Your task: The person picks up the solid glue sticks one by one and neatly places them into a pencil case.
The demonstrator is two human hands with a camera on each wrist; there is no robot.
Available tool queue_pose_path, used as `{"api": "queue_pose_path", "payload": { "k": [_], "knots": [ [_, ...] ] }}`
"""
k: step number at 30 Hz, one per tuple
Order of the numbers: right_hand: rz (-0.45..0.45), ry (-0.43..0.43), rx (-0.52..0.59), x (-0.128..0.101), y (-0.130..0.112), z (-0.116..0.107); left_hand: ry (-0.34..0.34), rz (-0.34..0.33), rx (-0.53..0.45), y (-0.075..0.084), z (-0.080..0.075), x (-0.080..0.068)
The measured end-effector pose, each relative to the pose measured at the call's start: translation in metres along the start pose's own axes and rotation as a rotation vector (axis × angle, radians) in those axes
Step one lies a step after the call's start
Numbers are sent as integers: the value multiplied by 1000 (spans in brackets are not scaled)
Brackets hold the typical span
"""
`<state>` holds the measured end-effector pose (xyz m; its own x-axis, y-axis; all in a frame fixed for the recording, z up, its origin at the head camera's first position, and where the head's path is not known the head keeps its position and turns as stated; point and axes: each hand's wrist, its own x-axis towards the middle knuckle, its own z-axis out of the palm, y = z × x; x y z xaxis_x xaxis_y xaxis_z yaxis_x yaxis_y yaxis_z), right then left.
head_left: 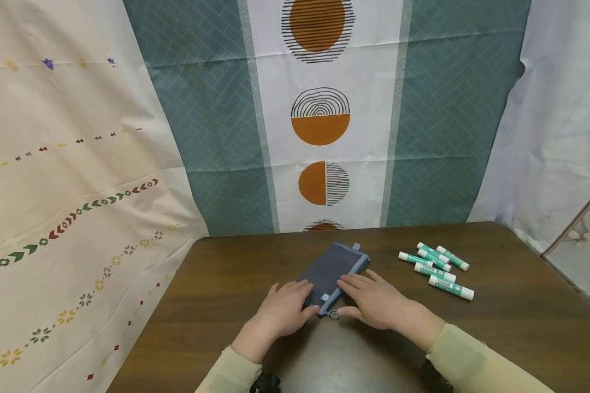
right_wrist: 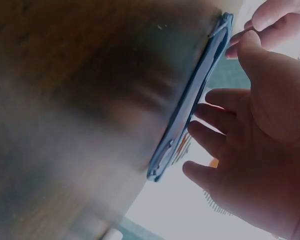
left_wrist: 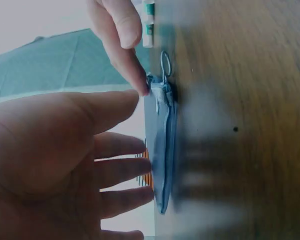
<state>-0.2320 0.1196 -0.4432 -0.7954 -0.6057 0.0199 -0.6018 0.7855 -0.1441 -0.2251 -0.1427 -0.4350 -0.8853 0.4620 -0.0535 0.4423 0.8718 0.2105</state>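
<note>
A flat dark-blue zippered pouch [head_left: 328, 268] lies on the wooden table, its light-blue zipper edge toward the right and a metal ring [head_left: 332, 315] at its near corner. My left hand [head_left: 286, 308] rests its extended fingertips on the pouch's near left edge. On the opposite side, my right hand [head_left: 373, 299] touches the zipper edge with its fingertips, thumb near the ring. Both wrist views show the pouch [left_wrist: 162, 150] lying thin and flat, with the fingers of each hand [right_wrist: 270, 115] spread loosely along its edge.
Several green-and-white glue sticks [head_left: 435, 265] lie in a loose cluster on the table [head_left: 516, 305], right of the pouch. Patterned cloths [head_left: 324, 180] hang behind the table, and a cream embroidered cloth [head_left: 88, 245] hangs along the left side.
</note>
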Motion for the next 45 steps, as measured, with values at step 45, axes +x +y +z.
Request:
{"api": "queue_pose_path", "payload": {
  "k": [45],
  "knots": [
    [46, -112, 75, 24, 49, -10, -105, 123, 181, 39, 10, 0]
  ]
}}
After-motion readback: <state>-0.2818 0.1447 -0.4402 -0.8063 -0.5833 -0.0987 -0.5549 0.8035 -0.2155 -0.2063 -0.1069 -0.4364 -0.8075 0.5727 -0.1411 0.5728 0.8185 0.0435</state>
